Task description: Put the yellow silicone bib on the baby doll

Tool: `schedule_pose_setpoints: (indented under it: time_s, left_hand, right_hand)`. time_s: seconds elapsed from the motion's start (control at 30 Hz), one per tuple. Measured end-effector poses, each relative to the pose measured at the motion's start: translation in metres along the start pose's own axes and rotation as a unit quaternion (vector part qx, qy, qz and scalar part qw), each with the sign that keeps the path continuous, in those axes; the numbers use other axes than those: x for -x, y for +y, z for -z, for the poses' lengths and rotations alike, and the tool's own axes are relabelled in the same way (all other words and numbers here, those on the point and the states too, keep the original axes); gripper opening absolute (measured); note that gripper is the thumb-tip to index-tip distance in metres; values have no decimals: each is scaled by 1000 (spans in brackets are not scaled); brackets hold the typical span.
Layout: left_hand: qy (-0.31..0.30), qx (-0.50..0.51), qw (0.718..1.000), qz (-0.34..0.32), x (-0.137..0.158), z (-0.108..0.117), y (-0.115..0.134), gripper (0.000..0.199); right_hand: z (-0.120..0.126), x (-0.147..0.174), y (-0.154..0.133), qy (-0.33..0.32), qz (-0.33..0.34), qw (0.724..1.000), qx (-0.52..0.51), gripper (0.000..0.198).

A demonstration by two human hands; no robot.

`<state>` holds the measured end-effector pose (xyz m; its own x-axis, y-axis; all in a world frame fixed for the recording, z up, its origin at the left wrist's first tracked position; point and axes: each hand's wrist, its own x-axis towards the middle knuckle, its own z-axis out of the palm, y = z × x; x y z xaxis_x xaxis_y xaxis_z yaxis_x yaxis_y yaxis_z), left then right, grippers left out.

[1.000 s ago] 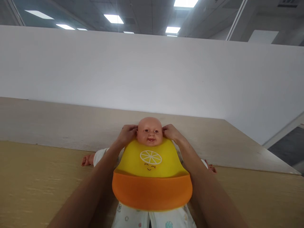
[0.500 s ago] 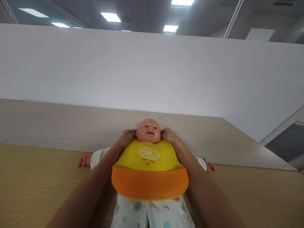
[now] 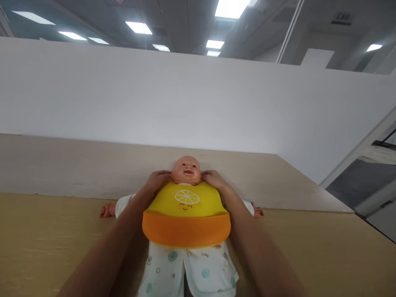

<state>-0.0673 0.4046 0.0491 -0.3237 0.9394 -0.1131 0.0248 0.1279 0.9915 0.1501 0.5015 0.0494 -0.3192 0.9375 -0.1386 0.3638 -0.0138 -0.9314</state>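
A baby doll (image 3: 186,168) lies on its back, its arms stretched out to both sides. Over its chest is a yellow bib (image 3: 187,200) with a white citrus-slice print, a smiling face and an orange catch pocket (image 3: 186,230). My left hand (image 3: 158,179) is at the left side of the doll's neck, closed at the bib's upper corner. On the other side my right hand (image 3: 214,180) is closed at the opposite upper corner. The fingertips of both hands and the bib's neck ends are hidden behind the neck. White printed clothing (image 3: 204,268) shows below the pocket.
The doll lies on a wood-coloured tabletop (image 3: 62,235), with a paler strip (image 3: 77,165) along the back. Behind it rises a white partition (image 3: 154,99) with glass above. At the right, past the table edge, grey floor (image 3: 352,181) shows.
The view has shifted, so the doll, bib and hands appear slightly further left and smaller. Both hands stay beside the doll's neck.
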Motion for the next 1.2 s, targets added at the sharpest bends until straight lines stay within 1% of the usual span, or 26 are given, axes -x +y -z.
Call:
schedule_pose_setpoints:
  time_s: [0.1, 0.17, 0.27, 0.33, 0.4, 0.47, 0.63, 0.7, 0.8, 0.97, 1.1, 1.2]
  left_hand:
    - [-48, 65, 996, 41, 15, 4, 5, 42]
    - [-73, 94, 992, 53, 22, 8, 9, 44]
    - [-76, 123, 988, 56, 28, 10, 13, 38]
    - [-67, 128, 988, 61, 29, 9, 15, 34]
    - [-54, 122, 989, 69, 29, 8, 17, 31]
    - [-54, 115, 989, 71, 32, 9, 17, 31]
    - [-108, 123, 985, 62, 41, 15, 19, 34]
    - [-97, 127, 985, 64, 42, 17, 21, 31]
    - [-63, 120, 989, 65, 37, 17, 25, 27]
    - [-21, 61, 996, 61, 31, 14, 20, 25]
    - [-24, 52, 997, 55, 41, 14, 16, 28]
    - [-23, 46, 998, 33, 54, 18, 19, 36]
  right_hand:
    - [1, 27, 2, -2, -36, 989, -145, 30]
    - [3, 48, 3, -21, -31, 981, -191, 39]
    - [7, 72, 0, -38, -10, 972, -231, 42]
    - [10, 80, -2, -50, -6, 963, -263, 40]
    - [12, 82, -3, -77, -9, 955, -286, 40]
    - [13, 83, -3, -95, -9, 953, -286, 39]
    - [12, 92, -10, -109, -9, 957, -268, 36]
    - [10, 95, -15, -87, -12, 959, -269, 35]
    - [4, 95, -22, -37, -11, 962, -272, 33]
    - [-6, 90, -20, 34, -14, 978, -207, 29]
    - [-9, 88, -14, 49, -12, 981, -190, 28]
    - [-7, 87, -8, 72, -3, 987, -141, 31]
